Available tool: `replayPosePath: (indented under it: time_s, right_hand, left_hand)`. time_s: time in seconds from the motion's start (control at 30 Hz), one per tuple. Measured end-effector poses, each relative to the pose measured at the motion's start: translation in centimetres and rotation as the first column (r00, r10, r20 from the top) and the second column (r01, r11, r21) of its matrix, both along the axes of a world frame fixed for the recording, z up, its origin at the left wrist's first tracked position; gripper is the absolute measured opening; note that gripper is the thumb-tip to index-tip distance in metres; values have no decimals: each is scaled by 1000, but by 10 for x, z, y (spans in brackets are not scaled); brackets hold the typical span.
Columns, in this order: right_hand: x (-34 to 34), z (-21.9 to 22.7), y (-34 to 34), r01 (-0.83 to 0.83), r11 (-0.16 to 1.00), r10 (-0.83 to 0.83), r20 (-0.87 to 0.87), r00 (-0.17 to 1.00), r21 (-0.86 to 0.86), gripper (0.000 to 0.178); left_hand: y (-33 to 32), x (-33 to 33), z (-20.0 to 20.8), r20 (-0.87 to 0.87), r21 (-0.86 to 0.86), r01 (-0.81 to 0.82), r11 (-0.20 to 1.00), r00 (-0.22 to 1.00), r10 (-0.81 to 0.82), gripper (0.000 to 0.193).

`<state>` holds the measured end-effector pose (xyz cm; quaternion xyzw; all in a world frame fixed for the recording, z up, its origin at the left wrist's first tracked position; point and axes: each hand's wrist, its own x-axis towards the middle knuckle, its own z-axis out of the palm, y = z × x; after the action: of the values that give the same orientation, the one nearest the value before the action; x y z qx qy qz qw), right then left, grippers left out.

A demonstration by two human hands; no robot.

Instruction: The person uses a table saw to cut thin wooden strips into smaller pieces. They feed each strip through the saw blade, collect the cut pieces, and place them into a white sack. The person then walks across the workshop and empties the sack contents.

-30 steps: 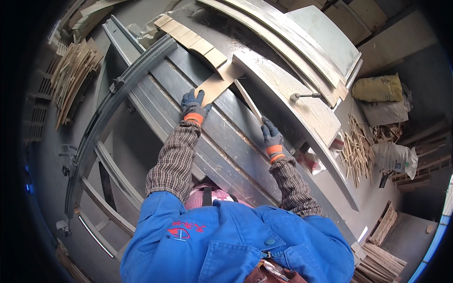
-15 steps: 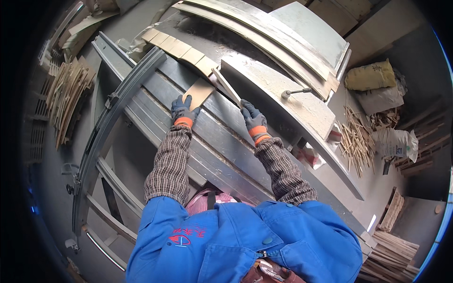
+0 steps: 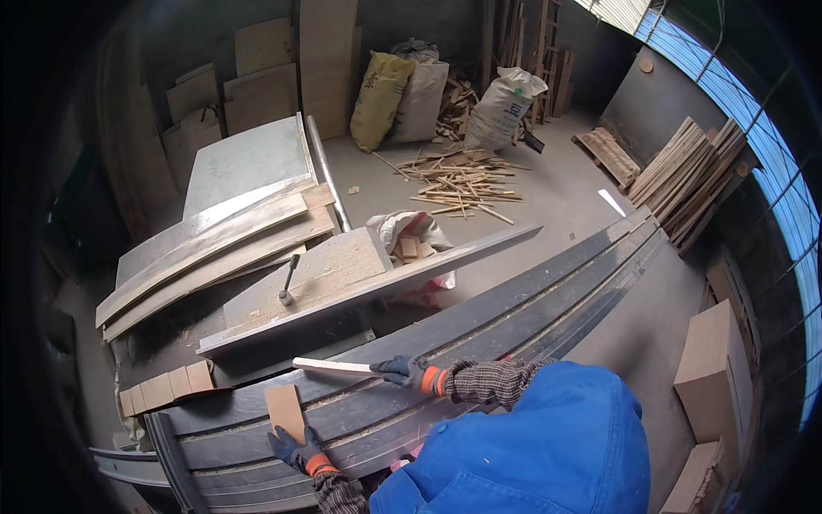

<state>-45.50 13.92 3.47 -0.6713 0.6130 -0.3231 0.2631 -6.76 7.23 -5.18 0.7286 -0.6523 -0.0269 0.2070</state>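
Note:
My left hand (image 3: pixel 295 449), in a dark glove with an orange cuff, grips the lower end of a small flat wooden board (image 3: pixel 284 409). The board lies on a grooved metal sliding table (image 3: pixel 505 301). To the right of it, my right hand (image 3: pixel 404 373), gloved alike, is closed round the end of a pale wooden stick (image 3: pixel 332 367). The stick points left, toward a row of small wooden boards (image 3: pixel 167 387) on the far side of the table. A gap separates the held board from that row.
A long metal fence (image 3: pixel 402 287) runs beyond my hands, beside a sawdust-covered plate with a lever handle (image 3: pixel 289 281). Long boards (image 3: pixel 214 253) lie at the left. A sack of offcuts (image 3: pixel 415 244), loose sticks (image 3: pixel 467 182), full sacks (image 3: pixel 381 101) and a box (image 3: pixel 715 364) stand around.
My view has swung to the right and upward, showing more of the floor and far wall. Both hands still hold the same board and stick.

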Motion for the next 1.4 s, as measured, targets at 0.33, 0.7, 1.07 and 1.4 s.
replayPosePath:
  time_s: [0.33,0.7,1.07,1.4]
  right_hand:
    - [-14,8,16,-63,984,48,92,995,169,29]
    - [15,2,-40,-81,974,30,235,972,212,37]
    - [61,0,-114,-26,982,-31,294,955,188,37]
    - [74,-1,-136,-55,992,34,178,984,115,33]
  left_hand:
    - [12,-23,33,-137,17,57,998,989,-54,97]
    - [-39,-26,54,-132,184,-46,982,989,71,82]
    - [-100,-12,37,-214,82,-132,988,966,147,77]
    - [-111,12,20,-306,33,-162,986,938,164,77]
